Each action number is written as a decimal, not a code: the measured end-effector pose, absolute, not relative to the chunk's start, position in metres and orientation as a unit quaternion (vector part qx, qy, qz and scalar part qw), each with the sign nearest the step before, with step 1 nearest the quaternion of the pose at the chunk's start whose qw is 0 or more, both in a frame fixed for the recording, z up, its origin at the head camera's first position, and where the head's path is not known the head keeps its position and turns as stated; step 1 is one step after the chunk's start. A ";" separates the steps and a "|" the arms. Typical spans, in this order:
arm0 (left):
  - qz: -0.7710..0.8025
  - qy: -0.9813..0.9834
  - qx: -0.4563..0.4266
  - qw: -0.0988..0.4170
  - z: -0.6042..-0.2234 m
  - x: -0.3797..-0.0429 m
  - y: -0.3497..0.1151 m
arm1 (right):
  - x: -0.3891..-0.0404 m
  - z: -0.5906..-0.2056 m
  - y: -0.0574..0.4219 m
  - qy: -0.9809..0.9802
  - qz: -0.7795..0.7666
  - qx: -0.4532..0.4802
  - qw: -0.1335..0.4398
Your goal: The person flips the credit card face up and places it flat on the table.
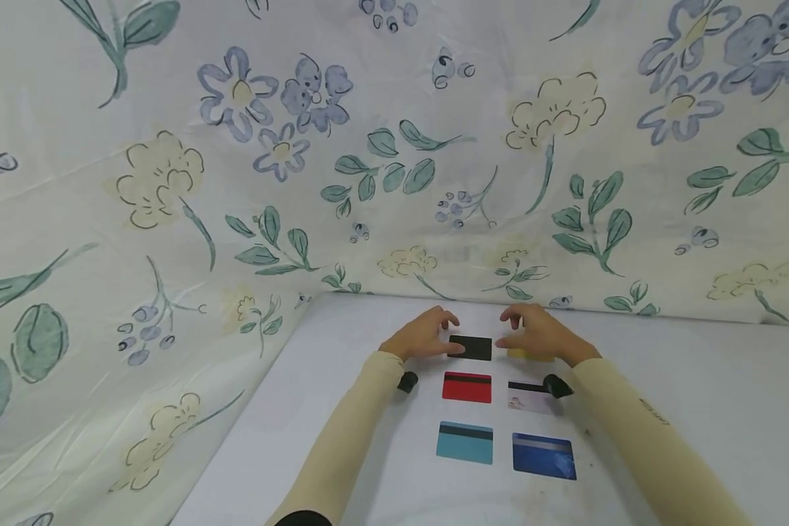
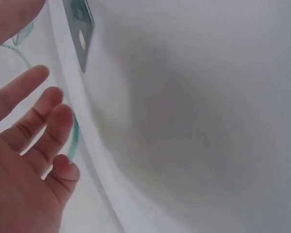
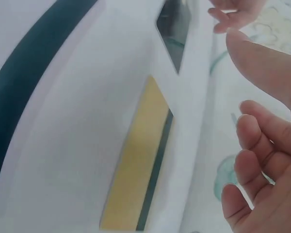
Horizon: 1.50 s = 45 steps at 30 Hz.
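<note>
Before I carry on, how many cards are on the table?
6, in two columns. Left, far to near: black card, red card, teal card. Right: yellow card, partly behind the right hand; pale card, also part-hidden; blue card. Any beneath the sleeves would be hidden.

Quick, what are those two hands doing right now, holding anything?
Left hand: open, holding nothing, thumb by the black card.
Right hand: open, holding nothing, near the yellow card.

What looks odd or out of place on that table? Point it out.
Small dark specks near the right edge of the dark blue card look odd, like stray marks against the white tabletop. I see nothing clearly spilled.
</note>
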<state>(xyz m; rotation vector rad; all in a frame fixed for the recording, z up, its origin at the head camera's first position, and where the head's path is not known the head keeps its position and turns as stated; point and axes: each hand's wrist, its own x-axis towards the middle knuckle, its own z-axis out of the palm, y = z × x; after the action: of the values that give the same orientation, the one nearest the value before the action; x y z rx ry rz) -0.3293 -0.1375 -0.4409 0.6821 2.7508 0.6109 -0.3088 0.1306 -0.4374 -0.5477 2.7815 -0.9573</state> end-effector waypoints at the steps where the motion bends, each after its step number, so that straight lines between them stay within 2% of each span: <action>1: 0.211 0.941 0.237 0.116 -0.440 -0.329 -0.135 | -0.308 -0.437 0.134 0.926 -0.323 -0.184 0.071; 14: 0.212 0.929 0.297 0.070 -0.435 -0.327 -0.105 | -0.294 -0.433 0.181 0.926 -0.329 -0.187 0.019; 30: 0.177 0.934 0.300 0.086 -0.441 -0.329 -0.074 | -0.290 -0.440 0.202 0.929 -0.327 -0.168 0.041; 45: 0.138 0.940 0.296 0.099 -0.442 -0.327 -0.059 | -0.291 -0.459 0.208 0.931 -0.322 -0.144 0.095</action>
<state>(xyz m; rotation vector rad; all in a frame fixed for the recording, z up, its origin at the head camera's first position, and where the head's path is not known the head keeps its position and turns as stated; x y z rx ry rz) -0.3267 -0.0591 -0.4420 0.8746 2.7808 0.4085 -0.2914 0.2082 -0.4595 -0.4283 2.7606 -0.9542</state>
